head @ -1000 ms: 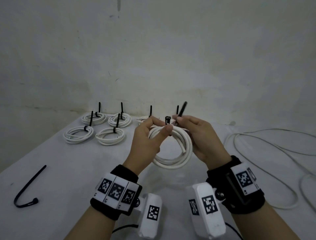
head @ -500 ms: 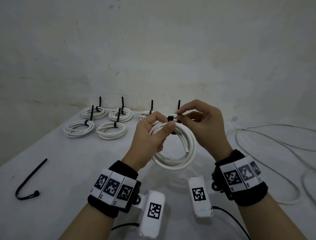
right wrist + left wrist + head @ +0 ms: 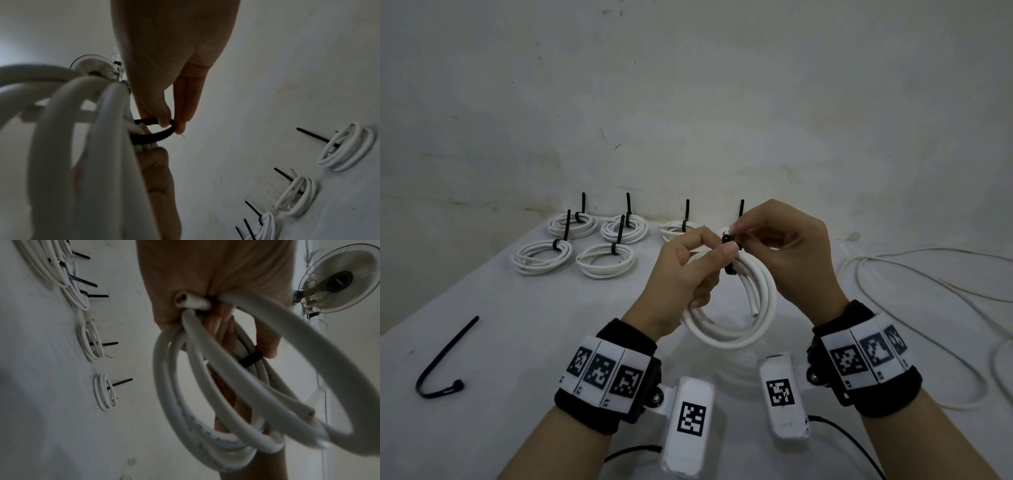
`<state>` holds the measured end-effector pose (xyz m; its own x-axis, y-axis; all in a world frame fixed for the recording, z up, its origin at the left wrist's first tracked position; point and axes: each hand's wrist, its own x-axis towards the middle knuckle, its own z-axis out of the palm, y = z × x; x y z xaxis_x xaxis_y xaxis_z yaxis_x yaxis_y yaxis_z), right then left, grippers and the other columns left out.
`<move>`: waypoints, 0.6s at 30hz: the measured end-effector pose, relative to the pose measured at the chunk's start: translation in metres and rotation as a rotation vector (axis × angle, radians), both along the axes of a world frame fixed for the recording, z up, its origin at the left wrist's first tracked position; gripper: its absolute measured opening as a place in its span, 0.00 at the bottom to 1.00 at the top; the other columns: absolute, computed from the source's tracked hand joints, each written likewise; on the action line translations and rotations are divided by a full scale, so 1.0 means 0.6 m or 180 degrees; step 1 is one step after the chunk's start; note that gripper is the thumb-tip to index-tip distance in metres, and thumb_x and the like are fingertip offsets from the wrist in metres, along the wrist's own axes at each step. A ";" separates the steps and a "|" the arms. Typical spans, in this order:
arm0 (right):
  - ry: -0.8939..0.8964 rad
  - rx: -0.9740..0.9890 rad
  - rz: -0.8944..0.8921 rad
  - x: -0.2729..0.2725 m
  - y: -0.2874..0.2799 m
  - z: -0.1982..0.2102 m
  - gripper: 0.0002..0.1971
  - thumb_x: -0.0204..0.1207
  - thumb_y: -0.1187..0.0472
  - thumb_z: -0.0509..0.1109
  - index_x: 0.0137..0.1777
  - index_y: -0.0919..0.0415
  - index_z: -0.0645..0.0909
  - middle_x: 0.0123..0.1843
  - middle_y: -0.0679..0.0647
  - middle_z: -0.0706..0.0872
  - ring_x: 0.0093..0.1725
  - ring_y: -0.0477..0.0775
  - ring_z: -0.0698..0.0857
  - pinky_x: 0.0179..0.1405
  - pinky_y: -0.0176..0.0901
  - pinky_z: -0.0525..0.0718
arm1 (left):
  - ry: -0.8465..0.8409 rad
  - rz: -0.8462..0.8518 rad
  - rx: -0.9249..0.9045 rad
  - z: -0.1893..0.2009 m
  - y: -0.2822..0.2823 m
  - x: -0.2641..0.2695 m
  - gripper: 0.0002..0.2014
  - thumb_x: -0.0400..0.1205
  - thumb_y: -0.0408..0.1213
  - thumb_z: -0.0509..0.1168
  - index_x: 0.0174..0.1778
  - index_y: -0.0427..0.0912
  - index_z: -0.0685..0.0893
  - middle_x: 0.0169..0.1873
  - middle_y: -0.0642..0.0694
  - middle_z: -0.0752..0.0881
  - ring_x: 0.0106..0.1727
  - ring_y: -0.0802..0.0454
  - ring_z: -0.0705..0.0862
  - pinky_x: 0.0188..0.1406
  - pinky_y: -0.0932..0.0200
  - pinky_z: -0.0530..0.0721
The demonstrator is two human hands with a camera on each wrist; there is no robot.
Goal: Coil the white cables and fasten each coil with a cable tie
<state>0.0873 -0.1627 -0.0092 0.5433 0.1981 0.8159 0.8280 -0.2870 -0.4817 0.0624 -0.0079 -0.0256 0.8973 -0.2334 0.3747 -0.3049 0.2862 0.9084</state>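
Observation:
In the head view a white cable coil [image 3: 732, 329] hangs above the table between both hands. My left hand [image 3: 705, 255] grips the top of the coil, thumb pressed by the black cable tie [image 3: 730, 255] that wraps the strands. My right hand [image 3: 734, 230] pinches the tie's tail just above its head. The right wrist view shows the cable tie [image 3: 156, 134] bent into a loop beside the coil [image 3: 92, 146], its end between thumb and fingertips [image 3: 180, 126]. In the left wrist view the tie [image 3: 249, 359] crosses the coil [image 3: 205, 386].
Several tied coils [image 3: 541, 257] with upright black tie tails lie at the back left of the white table [image 3: 517, 342]. A loose black cable tie [image 3: 441, 363] lies at the left. Uncoiled white cable [image 3: 893, 291] sprawls on the right. A fan [image 3: 337, 279] hangs on the wall.
The tie's tail, which stood upright in my right hand, has been bent over into a loop towards the tie's head. My right hand turned over the coil's top; the left kept its grip.

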 end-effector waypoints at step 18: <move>0.0369 -0.0321 0.0366 -0.028 -0.008 0.033 0.02 0.74 0.70 0.74 0.43 0.64 0.85 0.41 0.52 0.88 0.40 0.48 0.90 0.40 0.36 0.86 | -0.0257 0.0251 0.0285 0.007 0.009 -0.002 0.10 0.72 0.38 0.68 0.25 0.51 0.79 0.15 0.56 0.74 0.15 0.60 0.62 0.14 0.70 0.60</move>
<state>0.0703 -0.1672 0.0108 0.6016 0.3420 0.7219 0.7987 -0.2453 -0.5494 0.0609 -0.0026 -0.0214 0.8820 -0.1990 0.4272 -0.3963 0.1773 0.9008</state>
